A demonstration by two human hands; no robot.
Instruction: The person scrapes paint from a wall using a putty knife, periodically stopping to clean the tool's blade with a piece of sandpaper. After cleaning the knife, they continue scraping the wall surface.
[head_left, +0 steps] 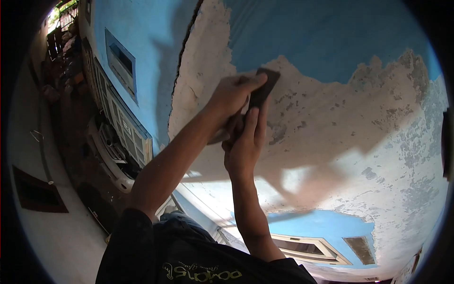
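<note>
A dark, flat, rectangular scraper-like tool (266, 90) is held in front of a wall of peeling paint (321, 113). My left hand (231, 97) is closed on it, the thumb lying along its upper part. Just below, my right hand (246, 149) grips the lower part, some fingers extended up along the tool. The palms and fingers hide much of its lower end. Behind the tool, the wall shows bare whitish plaster with grey patches, bordered above by a ragged edge of blue paint (307, 38).
A dark crack (187, 40) runs down the wall left of my hands. On the left are a small window (121, 64), a framed glass window (124, 123) and a white, curved-edged object (111, 165) with items in it. A pale window frame (307, 248) appears at lower right.
</note>
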